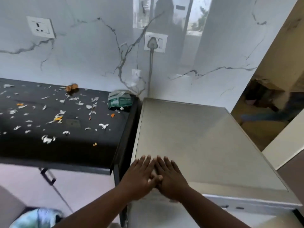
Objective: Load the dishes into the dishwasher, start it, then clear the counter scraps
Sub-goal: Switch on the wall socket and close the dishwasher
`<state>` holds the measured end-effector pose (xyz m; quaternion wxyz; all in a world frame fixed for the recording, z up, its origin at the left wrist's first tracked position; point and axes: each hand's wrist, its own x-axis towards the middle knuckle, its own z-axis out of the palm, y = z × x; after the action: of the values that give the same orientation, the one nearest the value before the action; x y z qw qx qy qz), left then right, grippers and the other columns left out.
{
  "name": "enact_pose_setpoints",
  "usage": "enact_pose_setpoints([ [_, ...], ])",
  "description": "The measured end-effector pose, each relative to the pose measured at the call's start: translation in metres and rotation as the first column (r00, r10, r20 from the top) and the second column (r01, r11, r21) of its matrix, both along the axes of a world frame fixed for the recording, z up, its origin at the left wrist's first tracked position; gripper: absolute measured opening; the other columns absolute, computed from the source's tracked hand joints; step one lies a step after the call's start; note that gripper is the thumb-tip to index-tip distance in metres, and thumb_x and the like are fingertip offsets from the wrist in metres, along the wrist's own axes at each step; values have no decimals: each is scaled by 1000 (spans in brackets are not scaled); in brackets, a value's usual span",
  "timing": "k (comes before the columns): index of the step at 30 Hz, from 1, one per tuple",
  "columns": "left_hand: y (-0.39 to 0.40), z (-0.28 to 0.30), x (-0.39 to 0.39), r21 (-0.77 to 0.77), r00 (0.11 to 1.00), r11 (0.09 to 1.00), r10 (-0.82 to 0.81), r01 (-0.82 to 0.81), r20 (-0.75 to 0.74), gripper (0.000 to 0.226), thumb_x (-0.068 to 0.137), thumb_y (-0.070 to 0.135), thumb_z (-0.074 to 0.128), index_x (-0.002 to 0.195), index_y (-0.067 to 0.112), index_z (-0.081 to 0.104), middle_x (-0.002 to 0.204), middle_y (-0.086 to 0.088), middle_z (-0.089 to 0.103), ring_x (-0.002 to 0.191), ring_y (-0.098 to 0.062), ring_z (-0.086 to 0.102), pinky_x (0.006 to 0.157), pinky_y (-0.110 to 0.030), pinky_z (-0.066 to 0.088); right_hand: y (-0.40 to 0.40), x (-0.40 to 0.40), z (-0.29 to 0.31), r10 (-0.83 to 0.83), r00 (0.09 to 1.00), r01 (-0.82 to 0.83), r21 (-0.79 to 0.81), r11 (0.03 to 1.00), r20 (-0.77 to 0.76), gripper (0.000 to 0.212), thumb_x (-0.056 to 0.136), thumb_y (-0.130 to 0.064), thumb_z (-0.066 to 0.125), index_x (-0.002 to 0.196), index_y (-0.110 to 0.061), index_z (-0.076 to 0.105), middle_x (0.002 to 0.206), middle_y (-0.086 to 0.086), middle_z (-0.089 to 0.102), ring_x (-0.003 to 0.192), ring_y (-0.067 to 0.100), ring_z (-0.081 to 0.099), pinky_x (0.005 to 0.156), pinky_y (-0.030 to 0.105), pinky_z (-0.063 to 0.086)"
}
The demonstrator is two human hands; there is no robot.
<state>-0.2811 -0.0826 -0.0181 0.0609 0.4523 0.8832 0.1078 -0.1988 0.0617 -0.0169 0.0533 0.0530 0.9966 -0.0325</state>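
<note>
We see a black counter [82,150] covered with white and orange scraps [57,118], and one brown scrap [71,87] near the wall. A crumpled packet [120,100] is green and white. The wall [82,55] is white marble with grey veins, and the sockets [41,27] are white. The dishwasher [197,137] has a plain silver-grey top. The cabinet fronts [82,186] are pale lilac with dark handles [48,176].

A home kitchen: a dishwasher [205,145] stands right beside a scrap-strewn black counter [82,150], marble wall [82,55] behind it.
</note>
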Motion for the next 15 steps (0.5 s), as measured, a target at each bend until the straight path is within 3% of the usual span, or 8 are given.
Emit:
enact_pose_setpoints([
  [2,-10,3,19,-60,1000,998,14,-16,-25,109,66,85,-10,154,22,1,161,-1,-6,148,-18,-7,115,-30,-9,6,23,1,57,998,-57,-15,998,-13,106,67,-75,-28,154,-21,1,161,-2,-6,149,25,-5,113,33,-12],
  [3,-17,3,26,-100,999,995,3,-7,-49,110,67,89,-3,154,21,0,160,-1,-9,148,-19,-8,115,-30,-9,9,33,3,63,998,-63,-18,998,-19,111,61,-74,-34,154,-23,1,161,-3,-5,149,22,-4,114,32,-9],
  [5,-33,5,36,-179,992,983,-54,33,-113,102,80,81,29,152,20,-9,154,0,-22,146,-19,-15,114,-31,-13,19,51,5,50,999,-50,-22,999,-10,109,59,-72,-35,154,-29,-1,161,-6,-5,149,17,-4,117,32,-4],
  [7,-47,5,43,-244,988,969,-74,39,-139,105,85,56,56,147,20,-21,149,1,-30,142,-16,-23,118,-33,-11,32,66,7,54,999,-54,-36,998,-3,105,60,-72,-34,153,-34,-3,161,-9,-6,149,15,-5,117,32,-1],
  [10,-55,0,49,-242,985,970,-13,-30,-172,108,86,42,64,143,23,-25,154,2,-26,144,-18,-21,121,-35,-3,43,75,9,42,999,-44,-71,996,-29,87,72,-68,-19,152,-39,0,161,-10,-4,148,13,-3,117,30,0],
  [12,-49,-6,53,-203,973,977,18,-67,-230,109,81,46,68,150,19,-13,160,-4,-9,148,-24,-5,121,-38,5,44,76,6,54,996,-58,-53,997,-75,85,76,-68,-18,152,-39,6,161,-9,2,149,14,2,116,29,2],
  [13,-46,-9,55,-180,967,980,31,-79,-255,110,75,48,73,153,14,3,160,-10,10,147,-29,12,120,-42,16,43,76,3,56,993,-61,-42,997,-100,86,77,-69,-21,152,-38,10,161,-8,7,149,16,7,115,29,4],
  [15,-39,-21,56,-80,952,993,61,-89,-301,99,64,42,82,142,8,33,144,-18,45,132,-36,44,108,-48,39,43,76,-2,49,989,-55,-42,998,-140,85,81,-69,-20,152,-37,16,160,-6,14,148,19,14,115,30,7],
])
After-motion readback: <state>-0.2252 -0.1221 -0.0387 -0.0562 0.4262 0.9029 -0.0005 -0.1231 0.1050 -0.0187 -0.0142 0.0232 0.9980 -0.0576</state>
